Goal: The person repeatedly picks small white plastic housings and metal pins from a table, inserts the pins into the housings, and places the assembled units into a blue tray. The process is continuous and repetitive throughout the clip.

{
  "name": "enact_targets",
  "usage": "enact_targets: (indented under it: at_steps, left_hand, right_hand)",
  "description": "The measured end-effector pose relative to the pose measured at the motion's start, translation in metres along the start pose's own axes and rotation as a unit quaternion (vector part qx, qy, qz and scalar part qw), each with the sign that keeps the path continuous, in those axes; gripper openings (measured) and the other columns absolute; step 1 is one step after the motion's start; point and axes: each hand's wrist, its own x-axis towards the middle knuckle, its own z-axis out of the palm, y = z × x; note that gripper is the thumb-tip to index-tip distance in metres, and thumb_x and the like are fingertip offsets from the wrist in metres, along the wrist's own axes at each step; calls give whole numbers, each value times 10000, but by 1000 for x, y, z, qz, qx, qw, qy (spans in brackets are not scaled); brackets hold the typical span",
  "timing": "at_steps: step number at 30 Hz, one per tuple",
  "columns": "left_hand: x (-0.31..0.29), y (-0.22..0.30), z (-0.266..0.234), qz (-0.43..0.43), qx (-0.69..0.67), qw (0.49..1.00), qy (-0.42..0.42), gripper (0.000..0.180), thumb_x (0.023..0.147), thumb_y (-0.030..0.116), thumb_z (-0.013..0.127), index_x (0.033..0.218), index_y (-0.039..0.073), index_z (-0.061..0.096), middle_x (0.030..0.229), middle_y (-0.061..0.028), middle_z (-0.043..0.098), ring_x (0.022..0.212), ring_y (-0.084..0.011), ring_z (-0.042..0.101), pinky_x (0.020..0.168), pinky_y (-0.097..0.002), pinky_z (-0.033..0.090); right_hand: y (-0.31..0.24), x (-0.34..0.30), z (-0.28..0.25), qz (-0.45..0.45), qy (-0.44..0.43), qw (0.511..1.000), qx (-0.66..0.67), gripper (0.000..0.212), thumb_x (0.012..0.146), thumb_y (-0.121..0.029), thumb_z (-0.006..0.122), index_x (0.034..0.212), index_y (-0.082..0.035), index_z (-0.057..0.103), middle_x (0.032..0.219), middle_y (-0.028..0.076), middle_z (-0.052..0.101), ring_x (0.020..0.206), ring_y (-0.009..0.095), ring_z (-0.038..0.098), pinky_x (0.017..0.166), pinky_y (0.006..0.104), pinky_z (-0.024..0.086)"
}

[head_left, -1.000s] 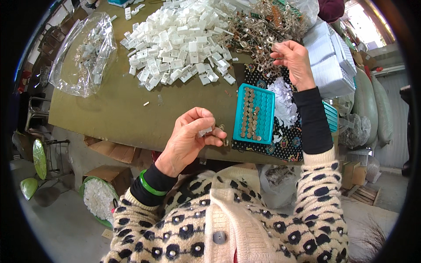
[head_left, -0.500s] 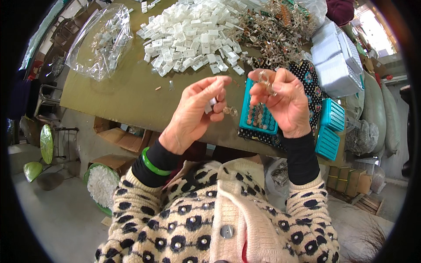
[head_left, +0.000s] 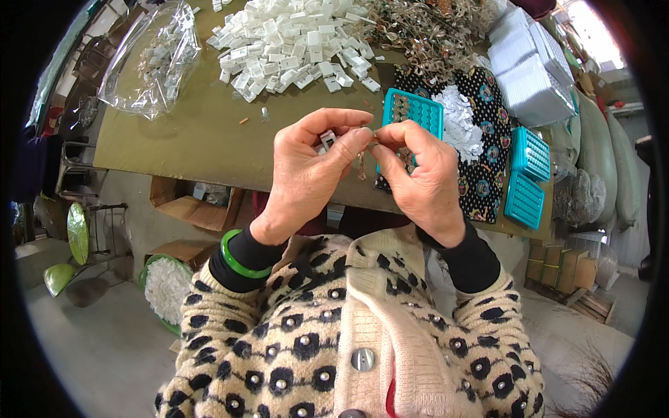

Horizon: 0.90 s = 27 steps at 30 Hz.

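Note:
Both hands meet over the front of the table, fingertips pinched together. My left hand keeps a small white plastic block with a dark slot tucked in its curled fingers. A small clear-and-coppery strand hangs below its thumb. Thumb and forefinger of my right hand are closed at the same spot; whatever tiny part they grip is mostly hidden. Behind my right hand stands a teal tray of round hollows, with brownish small pieces in its left rows. Beside it lies a heap of white paper-like bits.
White plastic blocks are piled at the back, next to a tangle of clear and coppery pieces. A clear bag lies at left. Stacked white trays and two teal trays stand right, near the dark patterned cloth.
My right hand has moved left from the teal tray, bringing its fingertips against the left hand's. The clear loop it held up is now mostly hidden. The white bits have come into sight.

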Motion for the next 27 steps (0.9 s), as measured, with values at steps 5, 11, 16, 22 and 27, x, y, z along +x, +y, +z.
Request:
enact_targets:
  at_steps: [5,11,16,22,27]
  left_hand:
    - [0,-4,-12,-159,-181,970,-16,179,916,166,689,996,7,669,794,-10,623,583,-48,492,444,-181,337]
    - [-13,-10,-11,-143,-70,987,23,118,885,105,712,934,6,670,757,9,615,612,-35,498,471,-177,347]
    - [-17,-12,-7,-12,123,991,48,120,845,92,725,842,-21,682,714,-1,628,621,-24,522,522,-183,410]
    - [-17,-15,-21,-167,-125,978,-6,132,904,121,688,895,-3,644,725,-35,631,612,-84,590,474,-197,430]
    - [-18,-22,-23,-189,-243,951,-18,142,919,148,682,920,16,627,747,-55,636,621,-107,615,456,-221,461]
  right_hand:
    - [5,-8,13,-73,39,994,-68,132,812,26,713,907,-15,631,776,89,637,647,198,595,598,295,476]
    - [16,-16,18,-115,27,987,-109,218,723,64,679,897,-46,607,780,79,595,686,265,586,614,366,426]
    - [15,-20,21,-82,49,992,-77,246,702,72,656,915,-40,607,784,83,597,688,272,589,616,367,448]
    - [8,-15,19,-55,-30,998,-24,281,747,62,665,1013,-12,609,818,97,610,718,268,630,629,345,501]
    - [3,-16,24,-4,-16,1000,-8,257,785,39,696,1024,-16,619,834,95,614,687,245,630,588,314,507]
